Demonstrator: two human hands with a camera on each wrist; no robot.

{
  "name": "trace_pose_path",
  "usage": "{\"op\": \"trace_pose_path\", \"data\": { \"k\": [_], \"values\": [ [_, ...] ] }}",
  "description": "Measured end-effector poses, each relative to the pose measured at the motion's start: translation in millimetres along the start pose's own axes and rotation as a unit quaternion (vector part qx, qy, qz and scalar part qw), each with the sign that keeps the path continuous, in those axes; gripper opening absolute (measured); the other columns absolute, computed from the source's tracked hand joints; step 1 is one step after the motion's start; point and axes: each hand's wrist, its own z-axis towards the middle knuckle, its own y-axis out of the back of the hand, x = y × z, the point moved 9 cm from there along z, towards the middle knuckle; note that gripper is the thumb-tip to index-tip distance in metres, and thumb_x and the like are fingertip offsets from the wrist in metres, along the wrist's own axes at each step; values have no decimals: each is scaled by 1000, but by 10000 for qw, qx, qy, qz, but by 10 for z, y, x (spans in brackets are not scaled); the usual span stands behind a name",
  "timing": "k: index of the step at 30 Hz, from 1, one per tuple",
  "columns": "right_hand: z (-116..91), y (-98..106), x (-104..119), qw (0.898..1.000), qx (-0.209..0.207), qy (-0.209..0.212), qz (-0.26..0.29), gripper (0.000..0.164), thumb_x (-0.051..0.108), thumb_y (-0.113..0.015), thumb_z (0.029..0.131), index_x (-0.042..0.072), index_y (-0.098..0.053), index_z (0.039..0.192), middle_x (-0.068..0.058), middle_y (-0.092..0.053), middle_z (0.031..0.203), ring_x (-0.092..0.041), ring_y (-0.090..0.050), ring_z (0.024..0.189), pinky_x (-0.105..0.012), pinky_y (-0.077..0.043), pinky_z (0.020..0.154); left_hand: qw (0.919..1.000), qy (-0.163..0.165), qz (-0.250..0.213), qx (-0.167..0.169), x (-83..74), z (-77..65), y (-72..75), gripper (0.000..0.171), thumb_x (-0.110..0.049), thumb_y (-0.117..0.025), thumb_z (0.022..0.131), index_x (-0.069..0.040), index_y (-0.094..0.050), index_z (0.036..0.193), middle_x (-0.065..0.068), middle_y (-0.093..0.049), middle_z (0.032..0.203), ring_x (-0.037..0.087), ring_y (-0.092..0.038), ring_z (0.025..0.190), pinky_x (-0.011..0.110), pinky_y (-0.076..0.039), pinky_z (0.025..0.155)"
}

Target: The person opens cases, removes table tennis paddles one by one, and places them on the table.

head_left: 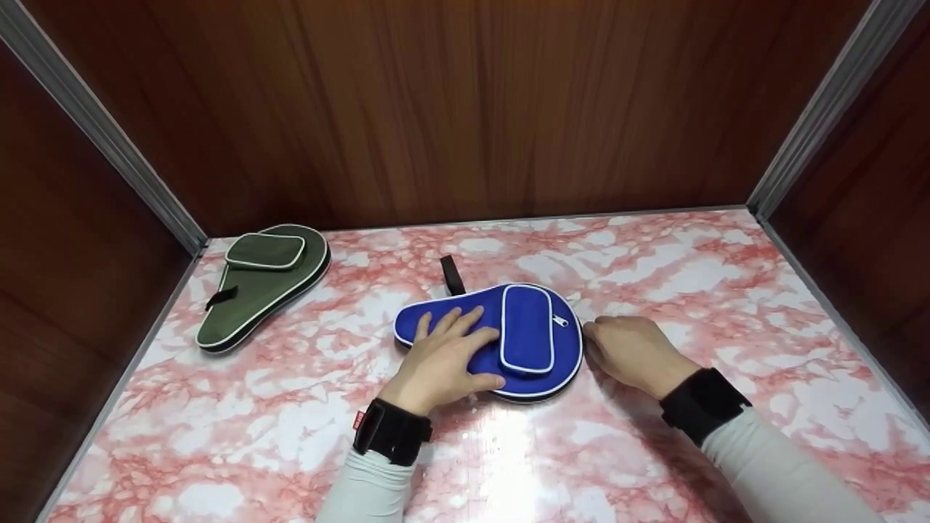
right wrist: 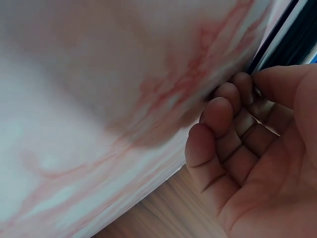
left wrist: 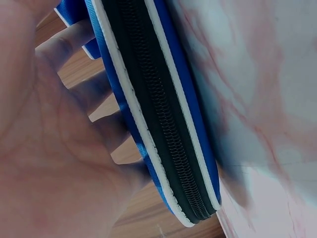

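A blue table tennis paddle case (head_left: 479, 298) with white piping lies flat on the table, its narrow end to the left. My left hand (head_left: 445, 363) rests on its front with spread fingers, left of the raised pocket (head_left: 527, 328). The left wrist view shows the black zipper (left wrist: 163, 106) along the case's side. At the round right end, my right hand (head_left: 632, 349) has its thumb and index finger pinched together at the side edge. The small zipper pull between those fingertips is hidden. Its other fingers (right wrist: 218, 117) are curled above the table.
A green paddle case (head_left: 265, 289) with a pocket and black strap lies at the back left. A black strap (head_left: 452, 275) sticks out behind the blue case. Brown wood-grain panels (head_left: 465, 109) enclose the red-and-white marbled table (head_left: 290, 450) at the back and sides.
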Motion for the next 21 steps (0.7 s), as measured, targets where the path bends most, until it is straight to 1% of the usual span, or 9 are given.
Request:
{"op": "trace_pose_path", "data": {
  "k": [4, 11, 17, 21],
  "values": [
    [-59, 0, 45, 10000, -25, 21, 14, 24, 7, -72, 98, 16, -59, 79, 2, -56, 69, -25, -63, 65, -50, -56, 64, 10000, 11, 9, -3, 1, 2, -2, 72, -59, -82, 94, -24, -65, 156, 12, -39, 175, 47, -30, 163, 77, -13, 126],
    [-143, 13, 134, 9999, -67, 67, -32, 20, 10, -74, 97, 15, -64, 81, -2, -62, 71, -30, -70, 69, -52, -57, 65, 10000, -18, 21, -27, -3, 6, -3, 72, -58, -83, 94, -24, -65, 155, 12, -40, 175, 46, -31, 162, 77, -13, 125],
    [-193, 36, 203, 9999, -124, 49, 68, 20, 11, -73, 98, 16, -65, 80, 0, -61, 68, -30, -70, 68, -51, -57, 64, 9999, -58, 20, -94, -14, 3, 4, 71, -55, -84, 94, -22, -66, 153, 13, -43, 174, 47, -33, 161, 77, -15, 125],
    [-224, 36, 248, 9997, -165, 115, 128, 16, 11, -73, 98, 16, -68, 84, 1, -63, 70, -29, -71, 71, -50, -57, 65, 9999, 6, 47, -89, -7, 5, -1, 71, -57, -83, 94, -23, -66, 154, 12, -42, 174, 46, -32, 162, 77, -14, 125]
  ]
}}
